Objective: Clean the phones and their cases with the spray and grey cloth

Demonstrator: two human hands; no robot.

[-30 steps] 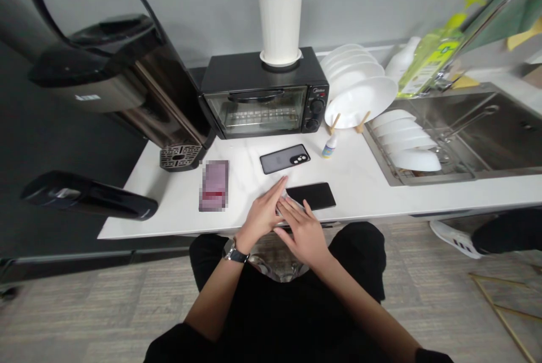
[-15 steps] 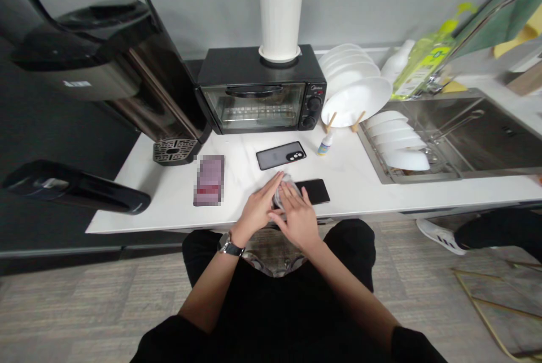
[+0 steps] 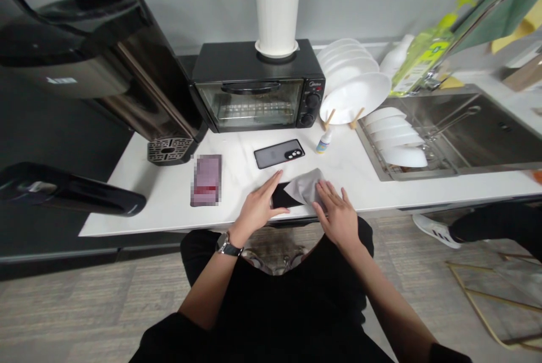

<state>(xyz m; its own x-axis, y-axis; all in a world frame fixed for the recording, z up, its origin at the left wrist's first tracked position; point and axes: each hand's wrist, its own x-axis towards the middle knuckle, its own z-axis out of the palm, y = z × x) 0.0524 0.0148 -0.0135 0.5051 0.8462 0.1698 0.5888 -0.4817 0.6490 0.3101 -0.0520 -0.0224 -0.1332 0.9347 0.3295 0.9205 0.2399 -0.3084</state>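
A black-screened phone lies flat near the counter's front edge. My left hand is at its left end, fingers stretched and thumb apart, steadying it. My right hand holds a grey cloth against the phone's right part, fingers pressing it down. The cloth hides that end of the phone. Behind the phone lies a phone case with a dark rim and camera cutouts. A small white bottle stands to the right of the case. A pixelated purple packet lies left of my left hand.
At the back stands a black toaster oven with a white utensil holder on top. A tall black dispenser and a dark cylinder are on the left. White plates and a sink are on the right. Another person's shoe shows.
My right hand has slid the cloth rightward over the phone, baring its left part. My left hand stays at the left end. The view has shifted slightly.
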